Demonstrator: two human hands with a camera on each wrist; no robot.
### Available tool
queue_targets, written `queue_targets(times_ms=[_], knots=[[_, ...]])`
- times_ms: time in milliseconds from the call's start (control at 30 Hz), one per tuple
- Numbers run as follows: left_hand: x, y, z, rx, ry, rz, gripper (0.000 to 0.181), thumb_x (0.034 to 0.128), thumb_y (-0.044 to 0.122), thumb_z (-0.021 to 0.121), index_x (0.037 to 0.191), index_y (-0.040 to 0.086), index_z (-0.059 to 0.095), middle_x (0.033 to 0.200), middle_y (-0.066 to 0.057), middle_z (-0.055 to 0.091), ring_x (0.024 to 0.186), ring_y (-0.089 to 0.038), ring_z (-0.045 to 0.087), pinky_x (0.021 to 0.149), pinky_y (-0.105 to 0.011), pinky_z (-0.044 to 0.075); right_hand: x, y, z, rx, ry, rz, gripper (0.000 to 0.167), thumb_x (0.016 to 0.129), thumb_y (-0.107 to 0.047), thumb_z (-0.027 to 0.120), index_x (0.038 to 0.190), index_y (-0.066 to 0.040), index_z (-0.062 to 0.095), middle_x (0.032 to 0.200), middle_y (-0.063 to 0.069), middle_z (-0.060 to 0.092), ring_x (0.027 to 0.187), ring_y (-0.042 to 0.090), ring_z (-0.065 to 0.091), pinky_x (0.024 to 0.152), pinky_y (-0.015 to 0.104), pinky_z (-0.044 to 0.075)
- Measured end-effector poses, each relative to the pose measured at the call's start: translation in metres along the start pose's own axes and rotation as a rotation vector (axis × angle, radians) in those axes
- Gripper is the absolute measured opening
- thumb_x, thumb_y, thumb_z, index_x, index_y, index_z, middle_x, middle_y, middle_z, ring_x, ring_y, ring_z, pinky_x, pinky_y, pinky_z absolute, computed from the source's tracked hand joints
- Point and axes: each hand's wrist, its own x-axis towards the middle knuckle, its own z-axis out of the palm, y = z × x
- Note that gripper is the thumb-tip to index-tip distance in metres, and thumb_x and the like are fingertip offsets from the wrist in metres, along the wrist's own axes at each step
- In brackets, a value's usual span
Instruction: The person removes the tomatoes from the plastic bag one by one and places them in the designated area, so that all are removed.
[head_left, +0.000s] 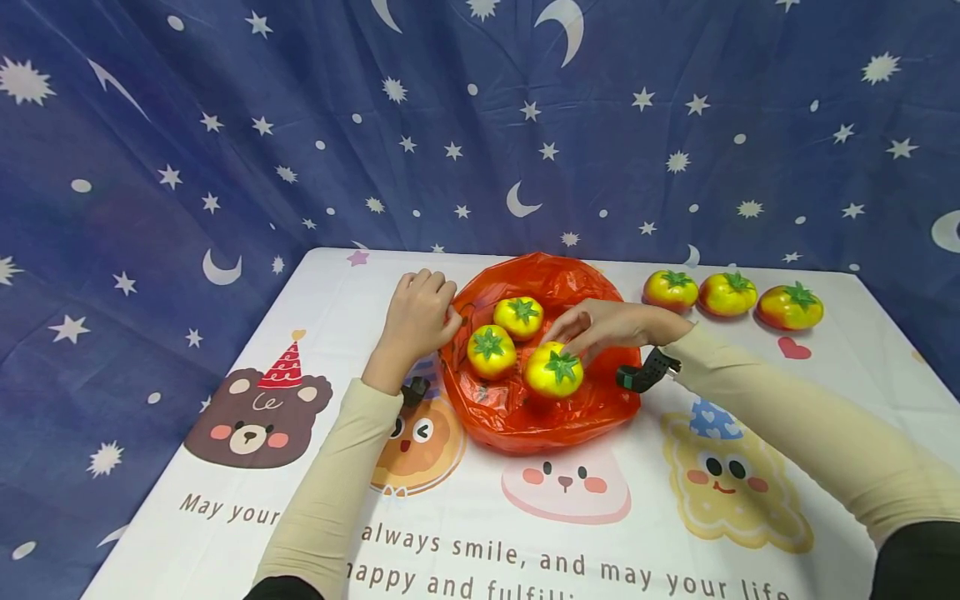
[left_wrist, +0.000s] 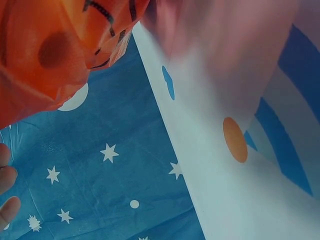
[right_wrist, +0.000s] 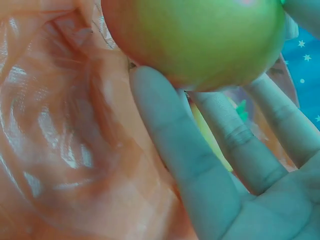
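A red plastic bag (head_left: pixel 525 429) lies spread open on the table, its rim folded outward. Two yellow-and-red tomatoes with green star-shaped tops, one tomato (head_left: pixel 491 352) in front and another tomato (head_left: pixel 519 317) behind, sit inside it. My right hand (head_left: pixel 603 323) holds a third tomato (head_left: pixel 553 371) over the bag's inside, thumb and fingers around it. In the right wrist view the fingers (right_wrist: pixel 185 145) press against that tomato's side. At the bag's left edge my left hand (head_left: pixel 418 312) pinches the rim with curled fingers; the exact grip is partly hidden.
Three more tomatoes stand in a row at the back right: a left tomato (head_left: pixel 670 292), a middle tomato (head_left: pixel 727 295) and a right tomato (head_left: pixel 790 308). The white tablecloth (head_left: pixel 450 575) bears printed cartoons and words. A blue starry curtain (head_left: pixel 480 125) hangs behind.
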Motion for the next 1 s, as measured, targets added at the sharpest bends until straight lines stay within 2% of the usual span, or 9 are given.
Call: queue_targets(times_ms=[600, 1000], knots=[[0.001, 0.0, 0.0, -0.001, -0.013, -0.004, 0.01, 0.0732, 0.013, 0.052, 0.074, 0.005, 0.058, 0.069, -0.008, 0.053, 0.072, -0.027, 0.052, 0.073, -0.04, 0.043, -0.03, -0.033, -0.009, -0.078, 0.065, 0.019, 0.04, 0.086, -0.007, 0.061, 0.124, 0.003, 0.055, 0.109, 0.001, 0.067, 0.097, 0.018, 0.065, 0.082, 0.033, 0.055], [0.001, 0.0, -0.001, -0.009, -0.003, -0.001, 0.009, 0.0733, 0.013, 0.053, 0.074, 0.005, 0.057, 0.069, -0.009, 0.052, 0.072, -0.028, 0.052, 0.073, -0.041, 0.043, -0.054, -0.04, -0.018, -0.114, 0.124, -0.006, 0.039, 0.086, -0.01, 0.059, 0.124, -0.001, 0.056, 0.11, 0.002, 0.067, 0.097, 0.02, 0.065, 0.083, 0.034, 0.055]])
